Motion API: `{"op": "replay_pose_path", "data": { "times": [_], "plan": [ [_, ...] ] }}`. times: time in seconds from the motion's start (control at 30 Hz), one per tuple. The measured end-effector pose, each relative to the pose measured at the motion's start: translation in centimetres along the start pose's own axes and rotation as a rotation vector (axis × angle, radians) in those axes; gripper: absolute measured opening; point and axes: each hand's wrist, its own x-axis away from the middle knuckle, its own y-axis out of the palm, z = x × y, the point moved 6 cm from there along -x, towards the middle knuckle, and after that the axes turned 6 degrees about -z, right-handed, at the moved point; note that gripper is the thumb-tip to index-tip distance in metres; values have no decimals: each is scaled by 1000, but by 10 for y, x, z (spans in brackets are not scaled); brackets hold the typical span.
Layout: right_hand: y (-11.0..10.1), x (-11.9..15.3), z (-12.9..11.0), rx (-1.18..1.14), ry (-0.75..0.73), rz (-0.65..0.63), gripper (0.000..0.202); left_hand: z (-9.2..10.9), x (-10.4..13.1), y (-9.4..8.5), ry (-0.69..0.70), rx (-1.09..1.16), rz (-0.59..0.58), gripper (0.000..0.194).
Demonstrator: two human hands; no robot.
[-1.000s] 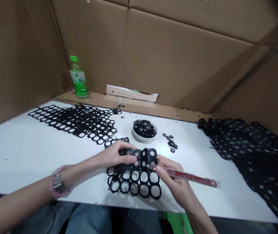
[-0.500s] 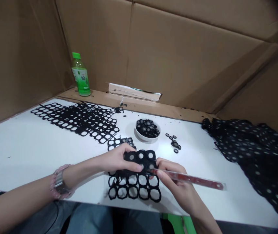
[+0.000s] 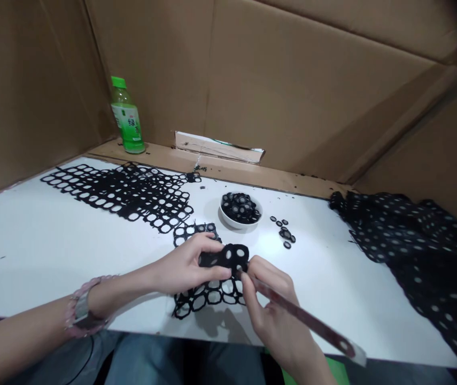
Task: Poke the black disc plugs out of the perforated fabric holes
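Note:
My left hand (image 3: pixel 190 262) pinches a black ring-mesh piece (image 3: pixel 214 297), whose upper part is folded and carries several pale round centres. My right hand (image 3: pixel 274 299) holds a long reddish-brown tool (image 3: pixel 308 319) with its tip at the right edge of that mesh, close to my left thumb. The tip itself is partly hidden by my fingers. Behind my hands, a white bowl (image 3: pixel 241 223) is heaped with small black rings. Several loose rings (image 3: pixel 287 234) lie right of the bowl.
More black mesh (image 3: pixel 124 190) spreads over the white table (image 3: pixel 132 246) at the left. Black dotted fabric (image 3: pixel 420 246) is piled at the right. A green bottle (image 3: pixel 128 123) stands at the back left, before the cardboard wall (image 3: pixel 292 80).
The held mesh is lifted and more folded, its lower rows drawn up from the table edge. The tool's far end has swung down toward me. The camera view has shifted slightly.

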Motion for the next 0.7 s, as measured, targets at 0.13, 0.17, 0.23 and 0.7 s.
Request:
{"op": "replay_pose_path", "data": {
  "times": [0.13, 0.17, 0.23, 0.7],
  "plan": [
    [7, -4, -6, 69, -13, 17, 25, 5, 0, -2, 46, 5, -3, 30],
    [8, -5, -7, 82, -15, 22, 24, 5, 0, -3, 43, 13, 13, 31],
    [9, -7, -10, 97, -28, 38, 24, 4, 0, -5, 37, 32, 51, 32],
    [-24, -6, 17, -225, 95, -182, 36, 19, -8, -3, 112, -14, -184, 31]
  ]
}}
